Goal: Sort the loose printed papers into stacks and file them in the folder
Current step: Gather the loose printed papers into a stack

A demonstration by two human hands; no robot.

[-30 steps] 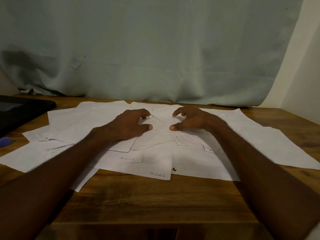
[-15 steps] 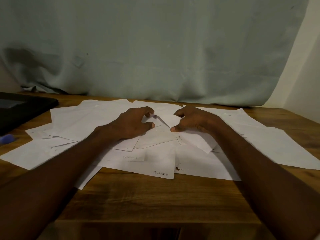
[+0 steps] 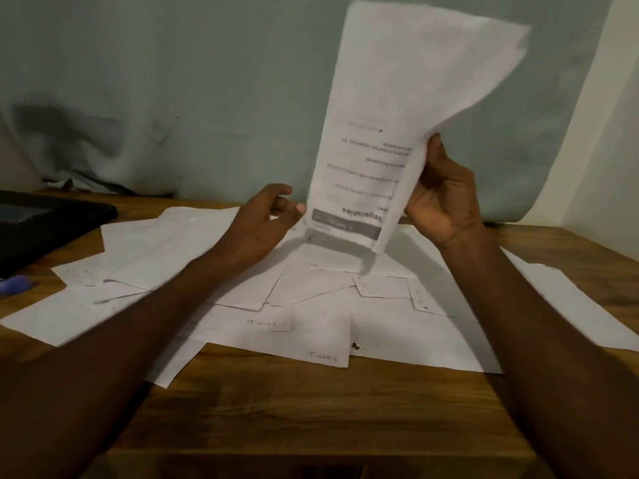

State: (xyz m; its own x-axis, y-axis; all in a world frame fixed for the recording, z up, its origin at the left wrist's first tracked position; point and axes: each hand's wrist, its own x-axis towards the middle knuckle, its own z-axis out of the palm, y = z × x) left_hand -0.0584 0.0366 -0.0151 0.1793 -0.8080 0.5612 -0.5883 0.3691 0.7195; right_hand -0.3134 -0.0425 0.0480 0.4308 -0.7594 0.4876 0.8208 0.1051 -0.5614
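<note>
— Nearest the table's front edge, what do you see?

— Bare wood, then loose papers spread flat and overlapping across it, most lying blank side up, a couple with a small line of print near one edge.

— And the hands?

— Both are up above that spread. The right hand pinches one printed sheet by its side edge, thumb in front, fingers behind, so the sheet stands nearly upright with its print upside down. The left hand sits just beside the sheet's lower corner, fingers loosely curled and holding nothing; I can't tell whether they touch it.

— Further back?

— On the left, a small blue object, then a flat black item; I can't say if that is the folder. Behind everything hangs a pale cloth.
</note>
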